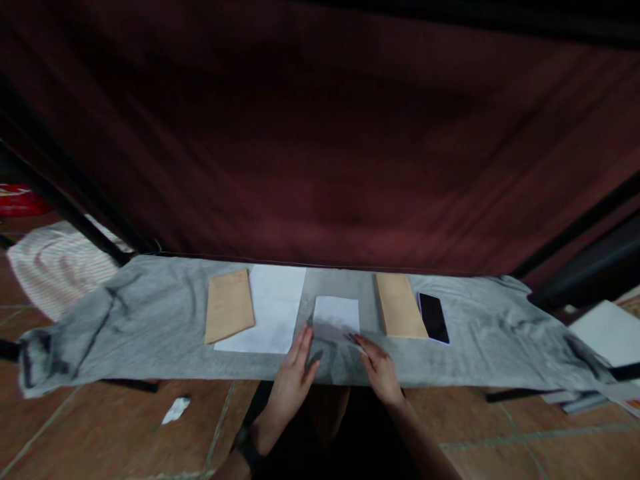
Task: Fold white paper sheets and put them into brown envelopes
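Observation:
A small white sheet of paper (336,310) lies on the grey cloth in front of me, with shadow over its lower half. My left hand (295,380) rests with fingers stretched out at the sheet's lower left corner. At the lower right corner is my right hand (379,370), its fingers closed round a thin, light, pen-like thing (357,344); blur hides its exact kind. Left of the small sheet lies a larger white sheet (277,310), partly under a brown envelope (229,308). A second brown envelope (401,307) is to the right, beside a dark-screened phone (434,318).
Grey cloth (485,333) covers the narrow bench. Behind it hangs a dark red curtain (320,167) between dark metal bars. A striped cloth (65,263) is at far left, a white box-like thing (607,330) at far right. A white scrap (176,410) lies on the tiled floor.

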Available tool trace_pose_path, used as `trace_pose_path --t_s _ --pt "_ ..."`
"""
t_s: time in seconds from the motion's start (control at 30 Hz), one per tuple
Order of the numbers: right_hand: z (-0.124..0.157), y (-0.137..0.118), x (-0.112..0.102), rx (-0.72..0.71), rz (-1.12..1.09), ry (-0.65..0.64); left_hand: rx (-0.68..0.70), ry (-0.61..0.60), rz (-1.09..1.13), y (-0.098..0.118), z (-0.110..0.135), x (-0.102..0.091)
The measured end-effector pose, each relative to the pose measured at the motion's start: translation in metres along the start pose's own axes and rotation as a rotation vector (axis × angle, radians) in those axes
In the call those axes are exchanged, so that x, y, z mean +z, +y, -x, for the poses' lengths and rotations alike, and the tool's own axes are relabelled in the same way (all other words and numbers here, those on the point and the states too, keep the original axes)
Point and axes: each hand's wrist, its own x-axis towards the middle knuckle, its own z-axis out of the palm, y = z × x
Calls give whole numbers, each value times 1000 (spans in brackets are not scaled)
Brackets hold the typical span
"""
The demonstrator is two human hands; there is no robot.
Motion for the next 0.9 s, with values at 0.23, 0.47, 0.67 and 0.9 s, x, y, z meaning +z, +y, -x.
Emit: trace_pose_path --t_s 0.23,0.47,0.67,0.9 --pt "-29 -40 -3 445 -766 393 -618 83 835 10 -30 19" --pt "-35 -64 0 655 -1275 504 -929 81 1500 40 -67 17" --pt "-20 -44 2 795 -1348 423 -854 333 1281 32 -72 22" --pt "-11 -17 6 873 -1306 318 -781 292 917 22 -53 23"
